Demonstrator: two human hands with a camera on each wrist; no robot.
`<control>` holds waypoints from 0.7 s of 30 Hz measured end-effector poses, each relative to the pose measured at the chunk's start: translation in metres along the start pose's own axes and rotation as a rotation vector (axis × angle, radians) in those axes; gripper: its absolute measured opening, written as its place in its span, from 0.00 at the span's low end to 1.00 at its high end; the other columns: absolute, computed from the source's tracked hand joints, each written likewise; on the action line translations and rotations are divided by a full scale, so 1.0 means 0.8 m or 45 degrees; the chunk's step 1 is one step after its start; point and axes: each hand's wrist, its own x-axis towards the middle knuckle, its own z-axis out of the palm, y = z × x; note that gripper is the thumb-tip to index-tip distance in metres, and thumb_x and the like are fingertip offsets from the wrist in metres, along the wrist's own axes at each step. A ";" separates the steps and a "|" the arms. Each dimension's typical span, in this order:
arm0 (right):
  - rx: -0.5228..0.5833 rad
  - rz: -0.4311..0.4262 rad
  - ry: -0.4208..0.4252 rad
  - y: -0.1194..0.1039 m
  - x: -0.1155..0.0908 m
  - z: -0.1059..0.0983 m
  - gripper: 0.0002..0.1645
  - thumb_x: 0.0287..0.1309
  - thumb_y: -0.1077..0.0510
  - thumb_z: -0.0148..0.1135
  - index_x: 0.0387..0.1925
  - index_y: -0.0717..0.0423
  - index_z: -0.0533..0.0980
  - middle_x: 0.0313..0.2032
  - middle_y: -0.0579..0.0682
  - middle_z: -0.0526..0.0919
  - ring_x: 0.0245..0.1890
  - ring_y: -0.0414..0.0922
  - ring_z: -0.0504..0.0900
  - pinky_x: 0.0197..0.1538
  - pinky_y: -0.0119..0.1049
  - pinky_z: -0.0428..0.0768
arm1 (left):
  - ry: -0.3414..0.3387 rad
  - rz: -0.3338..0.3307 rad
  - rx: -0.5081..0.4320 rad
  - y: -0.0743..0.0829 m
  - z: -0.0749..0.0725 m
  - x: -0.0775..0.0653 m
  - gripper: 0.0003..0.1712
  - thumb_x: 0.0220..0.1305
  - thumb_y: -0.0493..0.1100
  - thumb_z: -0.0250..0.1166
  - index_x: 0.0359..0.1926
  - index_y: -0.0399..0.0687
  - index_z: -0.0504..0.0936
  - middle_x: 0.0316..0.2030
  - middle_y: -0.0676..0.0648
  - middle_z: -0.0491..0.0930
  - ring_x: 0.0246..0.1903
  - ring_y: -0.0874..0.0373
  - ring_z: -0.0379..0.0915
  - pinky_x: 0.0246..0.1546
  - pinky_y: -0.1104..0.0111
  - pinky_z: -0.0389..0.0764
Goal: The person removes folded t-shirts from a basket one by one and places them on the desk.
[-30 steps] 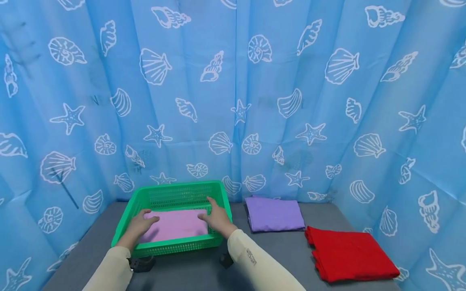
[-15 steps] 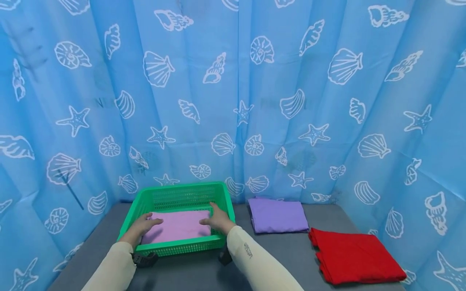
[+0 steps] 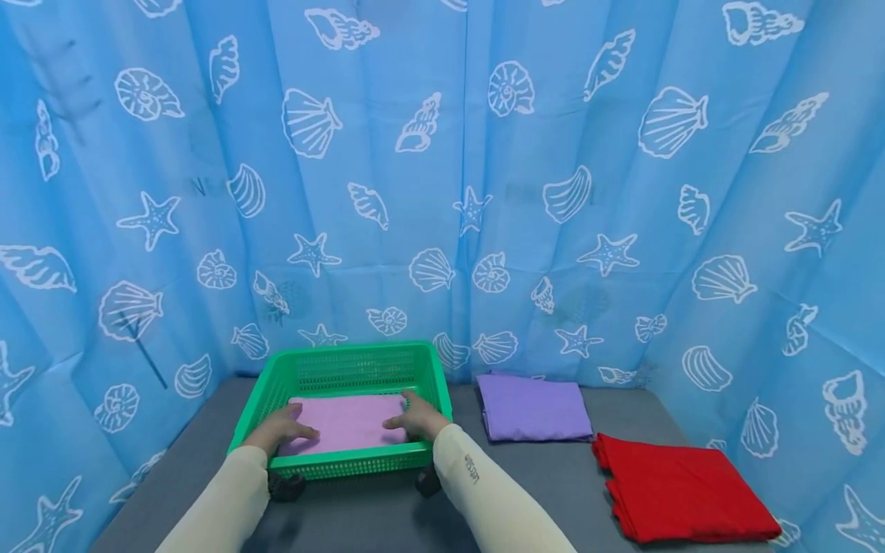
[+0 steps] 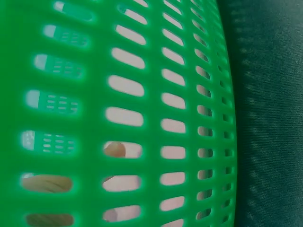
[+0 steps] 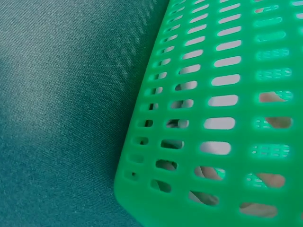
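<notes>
A folded pink cloth (image 3: 349, 421) lies flat inside a green slotted plastic basket (image 3: 359, 462). My left hand (image 3: 280, 428) reaches over the front left of the basket to the cloth's left edge, thumb spread out over the top. At the opposite end, my right hand (image 3: 419, 419) stands by the right edge with thumb and forefinger apart. Both wrist views are filled by the basket's front wall (image 4: 94, 163); through its slots show pale cloth (image 5: 220, 123) and bits of fingers. The lower fingers are hidden in the head view.
A folded purple cloth (image 3: 535, 408) lies right of the basket on the grey table (image 3: 539, 491). Farther right and nearer is a folded red cloth (image 3: 684, 491). A blue shell-print curtain (image 3: 442, 192) hangs behind and along both sides.
My left hand has sunk lower and come in over the pink cloth's left side. The right hand has shifted slightly at its edge. The head view has turned a little left.
</notes>
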 end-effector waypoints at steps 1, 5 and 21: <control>-0.004 -0.002 -0.001 0.000 0.000 0.000 0.46 0.58 0.57 0.70 0.73 0.62 0.58 0.70 0.65 0.63 0.71 0.63 0.60 0.68 0.59 0.63 | 0.004 -0.003 0.028 0.000 0.001 0.001 0.50 0.57 0.41 0.70 0.70 0.22 0.52 0.70 0.23 0.51 0.70 0.26 0.42 0.70 0.41 0.51; -0.007 0.001 -0.006 -0.002 0.000 0.000 0.45 0.57 0.58 0.70 0.71 0.63 0.60 0.70 0.65 0.63 0.71 0.63 0.60 0.69 0.58 0.62 | 0.010 -0.020 0.043 -0.003 0.003 0.004 0.50 0.56 0.42 0.71 0.71 0.25 0.54 0.69 0.23 0.52 0.70 0.26 0.45 0.69 0.40 0.53; 0.022 0.085 -0.097 0.005 0.013 0.002 0.45 0.53 0.66 0.71 0.71 0.61 0.62 0.68 0.65 0.65 0.62 0.58 0.70 0.64 0.52 0.70 | -0.058 0.021 0.026 -0.012 0.006 0.021 0.47 0.56 0.43 0.72 0.72 0.35 0.59 0.70 0.23 0.52 0.69 0.25 0.45 0.67 0.36 0.54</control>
